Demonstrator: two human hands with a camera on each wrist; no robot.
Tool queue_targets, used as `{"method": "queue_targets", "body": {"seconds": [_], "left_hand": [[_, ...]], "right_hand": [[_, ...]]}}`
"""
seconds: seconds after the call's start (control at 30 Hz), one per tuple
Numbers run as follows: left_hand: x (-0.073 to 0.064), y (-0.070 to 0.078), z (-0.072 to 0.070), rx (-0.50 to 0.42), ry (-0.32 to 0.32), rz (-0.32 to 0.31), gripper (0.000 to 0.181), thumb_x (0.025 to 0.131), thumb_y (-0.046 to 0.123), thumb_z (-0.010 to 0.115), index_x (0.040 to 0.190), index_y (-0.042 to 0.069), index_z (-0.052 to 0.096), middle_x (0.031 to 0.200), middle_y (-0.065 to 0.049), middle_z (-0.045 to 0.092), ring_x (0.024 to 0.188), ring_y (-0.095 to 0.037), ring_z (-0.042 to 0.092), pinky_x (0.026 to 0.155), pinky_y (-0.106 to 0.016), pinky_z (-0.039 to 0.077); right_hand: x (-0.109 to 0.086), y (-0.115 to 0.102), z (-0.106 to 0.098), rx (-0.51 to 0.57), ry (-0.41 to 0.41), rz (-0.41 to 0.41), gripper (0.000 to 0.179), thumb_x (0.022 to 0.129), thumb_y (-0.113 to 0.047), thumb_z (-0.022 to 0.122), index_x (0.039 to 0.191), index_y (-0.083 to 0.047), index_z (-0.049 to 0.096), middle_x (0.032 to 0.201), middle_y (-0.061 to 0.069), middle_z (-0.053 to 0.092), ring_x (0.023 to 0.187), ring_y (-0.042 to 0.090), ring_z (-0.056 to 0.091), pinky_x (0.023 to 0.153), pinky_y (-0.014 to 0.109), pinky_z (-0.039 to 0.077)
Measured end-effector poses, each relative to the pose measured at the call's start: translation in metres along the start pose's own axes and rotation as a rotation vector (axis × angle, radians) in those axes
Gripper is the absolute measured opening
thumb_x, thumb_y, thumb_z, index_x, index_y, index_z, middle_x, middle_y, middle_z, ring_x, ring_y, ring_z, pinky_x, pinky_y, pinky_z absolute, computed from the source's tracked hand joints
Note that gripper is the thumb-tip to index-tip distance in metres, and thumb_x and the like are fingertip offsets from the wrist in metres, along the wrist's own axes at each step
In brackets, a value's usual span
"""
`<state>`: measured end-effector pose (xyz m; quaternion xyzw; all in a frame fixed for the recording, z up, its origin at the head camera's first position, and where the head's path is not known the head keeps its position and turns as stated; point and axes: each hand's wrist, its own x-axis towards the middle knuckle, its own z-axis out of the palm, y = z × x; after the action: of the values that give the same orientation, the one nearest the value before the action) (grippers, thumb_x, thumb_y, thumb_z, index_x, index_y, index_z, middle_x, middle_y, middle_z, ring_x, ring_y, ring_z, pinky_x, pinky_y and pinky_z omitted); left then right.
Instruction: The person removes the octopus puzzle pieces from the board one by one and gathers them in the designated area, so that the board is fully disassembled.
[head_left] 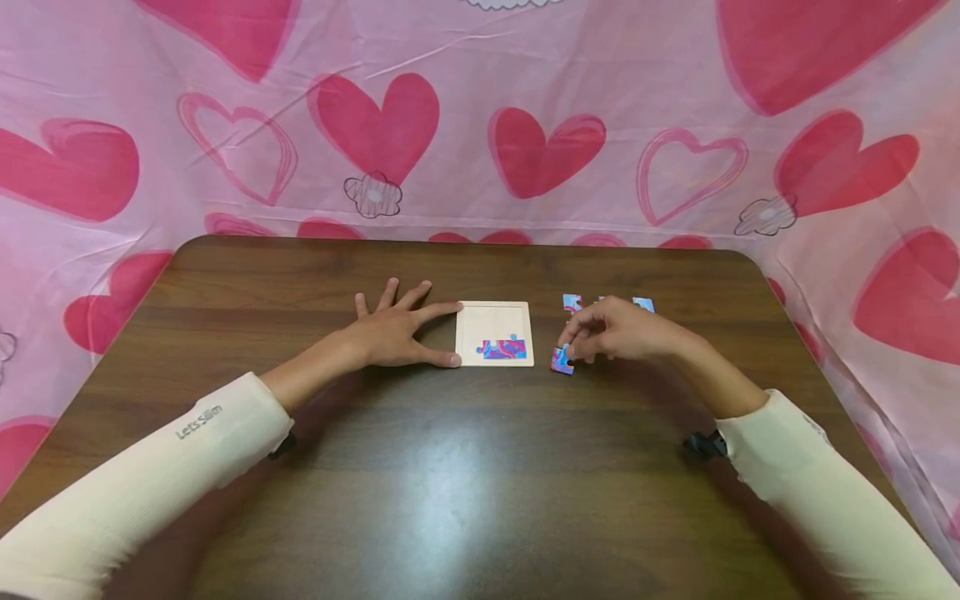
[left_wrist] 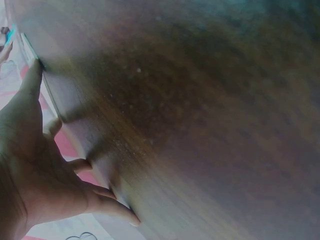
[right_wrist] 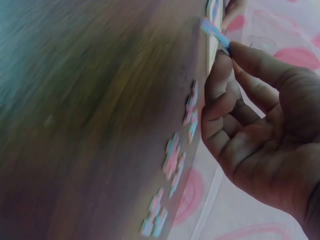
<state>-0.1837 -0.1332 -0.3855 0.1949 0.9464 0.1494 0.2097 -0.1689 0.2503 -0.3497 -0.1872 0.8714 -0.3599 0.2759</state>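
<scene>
A square wooden puzzle tray [head_left: 480, 321] lies on the table with joined puzzle pieces [head_left: 504, 349] along its lower right inside. Spread wide, my left hand [head_left: 392, 335] touches the tray's left edge with thumb and index finger, the other fingers resting on the table. My right hand [head_left: 618, 329] pinches a blue, pink and purple puzzle piece [head_left: 562, 360] just right of the tray. In the right wrist view that puzzle piece [right_wrist: 215, 34] sits between thumb and index fingertip, lifted over the tabletop. Loose puzzle pieces [right_wrist: 172, 157] lie beyond the right hand, partly hidden by it in the head view.
The brown wooden table [head_left: 442, 483] has rounded far corners. A pink cloth with hearts [head_left: 465, 108] hangs behind it and at both sides. One loose piece [head_left: 572, 302] lies right of the tray, another [head_left: 643, 304] farther right.
</scene>
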Motion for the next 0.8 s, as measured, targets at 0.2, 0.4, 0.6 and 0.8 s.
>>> {"method": "queue_targets", "body": {"seconds": [0.2,0.4,0.6,0.8], "left_hand": [[0.001,0.000,0.000,0.004,0.003,-0.001,0.098,0.090,0.089,0.070,0.174,0.061,0.028,0.194,-0.004,0.001,0.174,-0.054,-0.018,0.123,-0.094,-0.013],[0.001,0.000,0.001,0.004,0.003,-0.002,0.097,0.091,0.089,0.070,0.174,0.060,0.029,0.194,-0.005,0.002,0.174,-0.055,-0.018,0.123,-0.094,-0.013],[0.000,0.000,0.001,0.005,-0.001,-0.002,0.097,0.091,0.089,0.070,0.174,0.061,0.028,0.194,-0.004,0.000,0.174,-0.054,-0.019,0.123,-0.094,-0.012],[0.001,0.000,0.001,0.003,0.003,0.001,0.097,0.091,0.089,0.071,0.174,0.060,0.029,0.194,-0.005,0.001,0.174,-0.055,-0.019,0.123,-0.094,-0.012]], "right_hand": [[-0.009,0.011,-0.006,0.006,-0.009,0.042,0.016,0.096,-0.011,0.087,0.110,-0.004,0.084,0.087,0.005,0.079,0.078,0.014,0.065,0.066,0.026,0.051],[-0.011,0.020,-0.009,0.019,0.007,0.039,0.017,0.095,-0.006,0.089,0.109,0.000,0.083,0.093,0.007,0.083,0.082,0.012,0.071,0.076,0.029,0.062],[-0.010,0.025,-0.008,0.008,0.032,0.002,0.018,0.097,-0.005,0.087,0.111,0.003,0.081,0.095,0.008,0.082,0.084,0.011,0.069,0.076,0.027,0.060],[-0.007,0.023,-0.007,-0.064,0.077,-0.034,0.016,0.098,-0.007,0.087,0.113,-0.001,0.082,0.098,0.006,0.083,0.090,0.013,0.072,0.080,0.023,0.059]]}}
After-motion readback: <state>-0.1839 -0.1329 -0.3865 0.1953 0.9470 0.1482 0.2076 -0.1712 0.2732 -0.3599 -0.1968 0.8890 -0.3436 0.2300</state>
